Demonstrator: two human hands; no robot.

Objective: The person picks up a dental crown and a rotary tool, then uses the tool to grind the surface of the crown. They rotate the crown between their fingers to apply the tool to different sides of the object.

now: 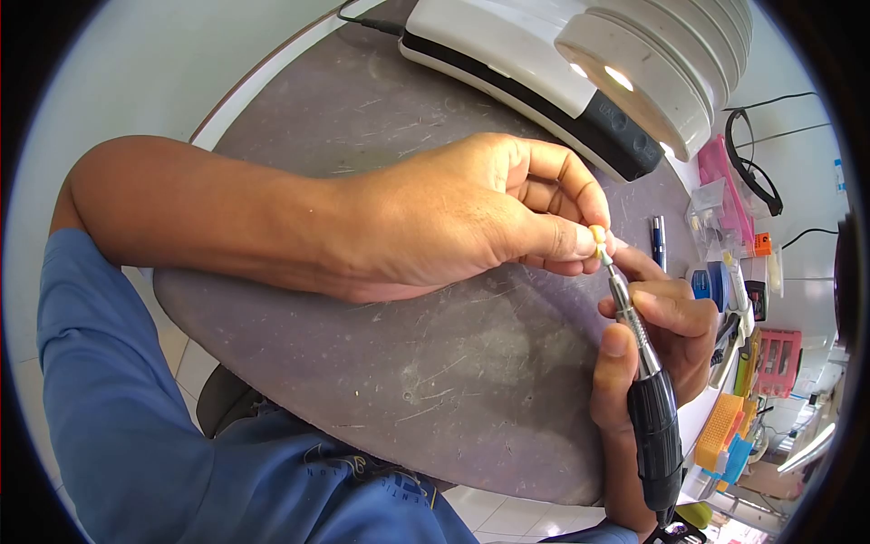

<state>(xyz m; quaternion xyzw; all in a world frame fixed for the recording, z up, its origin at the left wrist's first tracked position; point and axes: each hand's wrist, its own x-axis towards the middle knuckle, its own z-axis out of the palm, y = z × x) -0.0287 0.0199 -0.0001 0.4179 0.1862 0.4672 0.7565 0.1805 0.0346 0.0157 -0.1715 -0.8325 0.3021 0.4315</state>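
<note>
Left hand [453, 213]: pinching a small pale piece [598, 238] between thumb and fingertips, held above the scuffed grey work pad [426, 363], not resting on it.
Right hand [657, 331]: wrapped pen-style round a rotary handpiece [648, 390], thumb along the metal neck, black body trailing toward the lower edge of view.
Contact: tool tip touching the underside of the pale piece, just beside the left thumb.
Progress: grinding or trimming judged under way; how much is finished or left cannot be told, piece too small and partly hidden by fingers.
Pad edge: curved rim close under the right wrist; beyond it floor tiles.
Open room: bare pad below and left of both hands.
Crowded side: white lamp unit [580, 72] just behind the hands; pen [659, 238], bags and coloured boxes [720, 431] near on the right.
</note>
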